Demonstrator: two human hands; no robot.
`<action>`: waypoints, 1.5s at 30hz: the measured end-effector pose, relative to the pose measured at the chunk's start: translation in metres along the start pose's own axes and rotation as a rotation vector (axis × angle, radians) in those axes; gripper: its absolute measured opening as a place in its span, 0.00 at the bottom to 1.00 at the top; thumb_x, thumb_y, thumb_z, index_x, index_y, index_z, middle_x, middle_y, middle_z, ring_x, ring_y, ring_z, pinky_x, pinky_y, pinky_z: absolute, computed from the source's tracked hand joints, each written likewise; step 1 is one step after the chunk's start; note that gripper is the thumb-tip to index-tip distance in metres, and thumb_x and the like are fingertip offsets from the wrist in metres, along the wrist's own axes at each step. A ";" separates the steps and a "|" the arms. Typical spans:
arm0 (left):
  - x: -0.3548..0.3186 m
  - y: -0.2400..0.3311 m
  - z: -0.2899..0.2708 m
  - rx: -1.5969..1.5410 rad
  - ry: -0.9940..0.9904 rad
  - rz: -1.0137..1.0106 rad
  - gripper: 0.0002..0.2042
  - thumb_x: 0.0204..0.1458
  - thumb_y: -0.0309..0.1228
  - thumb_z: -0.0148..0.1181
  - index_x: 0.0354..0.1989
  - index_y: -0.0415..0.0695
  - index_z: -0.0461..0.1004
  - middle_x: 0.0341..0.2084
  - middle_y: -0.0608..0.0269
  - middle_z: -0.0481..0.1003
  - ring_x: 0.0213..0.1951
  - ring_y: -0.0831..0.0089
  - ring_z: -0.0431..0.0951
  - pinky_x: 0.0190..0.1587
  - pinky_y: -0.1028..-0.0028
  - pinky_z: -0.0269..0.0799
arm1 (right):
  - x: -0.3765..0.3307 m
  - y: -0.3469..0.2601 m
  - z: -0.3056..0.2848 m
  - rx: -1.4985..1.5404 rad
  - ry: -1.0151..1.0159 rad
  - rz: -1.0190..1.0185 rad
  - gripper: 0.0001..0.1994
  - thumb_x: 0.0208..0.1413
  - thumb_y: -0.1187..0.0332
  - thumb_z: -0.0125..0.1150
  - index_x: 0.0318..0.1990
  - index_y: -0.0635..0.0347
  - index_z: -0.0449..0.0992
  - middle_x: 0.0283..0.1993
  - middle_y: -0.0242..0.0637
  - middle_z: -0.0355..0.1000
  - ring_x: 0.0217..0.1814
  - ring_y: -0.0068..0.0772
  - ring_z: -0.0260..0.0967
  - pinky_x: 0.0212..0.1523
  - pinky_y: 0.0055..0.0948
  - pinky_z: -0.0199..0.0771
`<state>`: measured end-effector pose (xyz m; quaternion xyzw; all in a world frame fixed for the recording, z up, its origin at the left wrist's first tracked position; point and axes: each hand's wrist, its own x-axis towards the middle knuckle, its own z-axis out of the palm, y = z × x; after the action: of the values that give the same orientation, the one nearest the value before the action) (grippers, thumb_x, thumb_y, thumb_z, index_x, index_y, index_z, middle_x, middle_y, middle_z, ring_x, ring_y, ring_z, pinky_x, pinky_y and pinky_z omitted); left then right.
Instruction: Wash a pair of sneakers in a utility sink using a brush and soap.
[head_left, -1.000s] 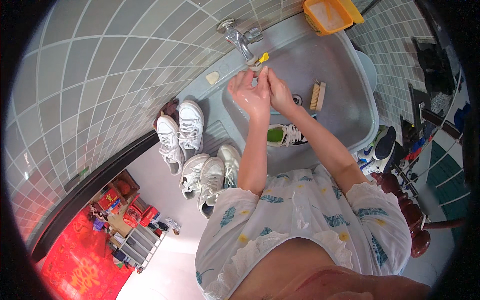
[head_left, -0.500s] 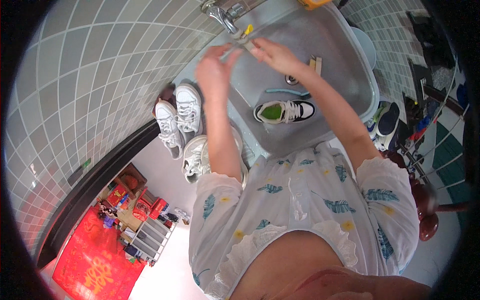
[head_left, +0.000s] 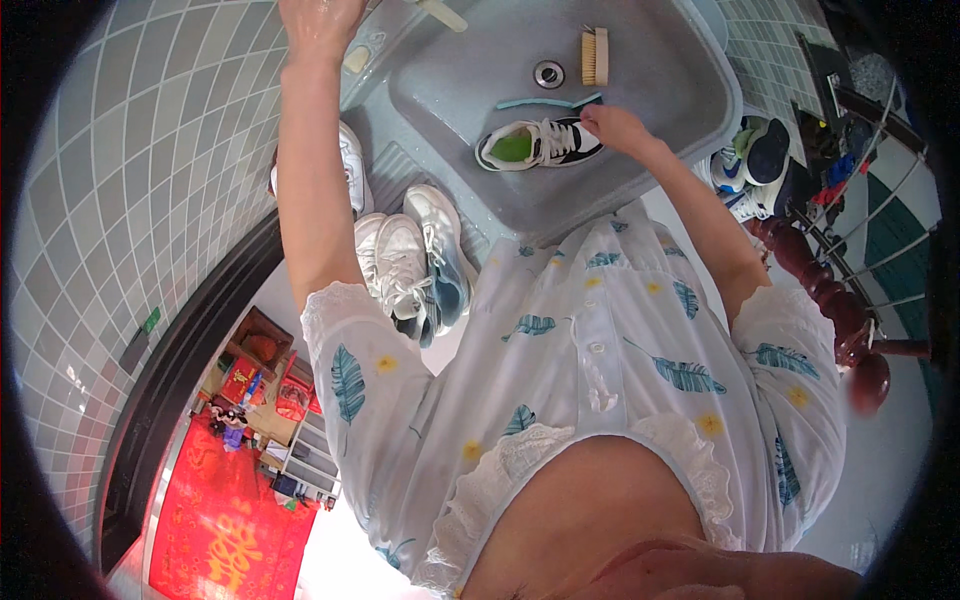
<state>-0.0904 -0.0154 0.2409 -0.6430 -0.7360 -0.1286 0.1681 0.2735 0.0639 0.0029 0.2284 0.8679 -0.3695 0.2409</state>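
In the grey sink (head_left: 440, 95) lies a black-and-white sneaker (head_left: 555, 140) with white laces and a green insole. My right hand (head_left: 612, 130) is at its toe, fingers bent and closed on it. Just behind the toe lies a slim light-blue strip-like tool (head_left: 535, 103) with a dark end, close to my fingertips. A wooden brush (head_left: 595, 55) with pale bristles rests beyond, beside the drain (head_left: 548, 74). My left hand (head_left: 320, 22) reaches to the far left, cut off by the upper edge, so its fingers are hidden. A pale spout end (head_left: 442, 14) shows at the top.
Several white shoes (head_left: 400, 255) stand on the ledge left of the sink; my left arm partly covers those behind. A pale soap-like piece (head_left: 357, 58) lies by my left wrist. More sneakers (head_left: 755, 165) sit to the right, near a dark-red wooden post (head_left: 815, 275).
My hands have parted from the spout: the left went far left, the right came down to the sneaker's toe. The view has shifted, and the wooden brush shows whole now.
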 end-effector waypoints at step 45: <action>0.017 0.037 0.002 0.292 0.069 -0.458 0.19 0.47 0.50 0.57 0.28 0.44 0.75 0.28 0.55 0.70 0.36 0.60 0.70 0.43 0.59 0.61 | 0.159 -0.133 -0.101 -0.555 -0.210 -0.534 0.12 0.38 0.70 0.69 0.34 0.60 0.77 0.36 0.45 0.75 0.45 0.47 0.72 0.43 0.41 0.71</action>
<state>-0.0556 0.0063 0.2457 -0.4241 -0.8668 -0.0776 0.2508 0.0476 0.0915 0.0421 -0.1178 0.9343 -0.1920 0.2763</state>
